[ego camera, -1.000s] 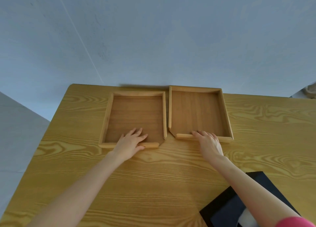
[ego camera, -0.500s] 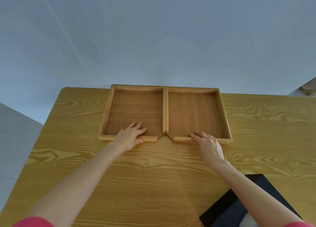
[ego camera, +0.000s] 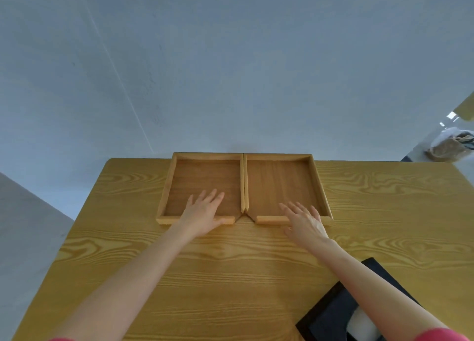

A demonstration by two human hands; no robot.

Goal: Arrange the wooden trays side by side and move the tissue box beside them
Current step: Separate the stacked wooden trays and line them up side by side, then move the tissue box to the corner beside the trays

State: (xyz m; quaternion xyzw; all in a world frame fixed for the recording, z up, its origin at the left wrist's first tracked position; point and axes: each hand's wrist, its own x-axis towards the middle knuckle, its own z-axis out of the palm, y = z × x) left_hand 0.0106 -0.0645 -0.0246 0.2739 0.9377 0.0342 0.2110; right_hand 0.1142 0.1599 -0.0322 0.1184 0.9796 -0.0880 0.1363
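Two wooden trays (ego camera: 205, 184) edge to edge

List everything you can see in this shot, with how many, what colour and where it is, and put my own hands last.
wooden trays: two, brown, side by side with inner walls touching, at the table's far edge
table: one, yellow wood grain, fills the lower frame
tissue box: one, black with white tissue showing, near right corner, partly under the right forearm
wall: one, pale blue-grey, behind the table
bag: one, whitish and brown, on the floor at far right, too small to identify
left hand: one, flat and open over the left tray's near rim
right hand: one, flat and open over the right tray's near rim
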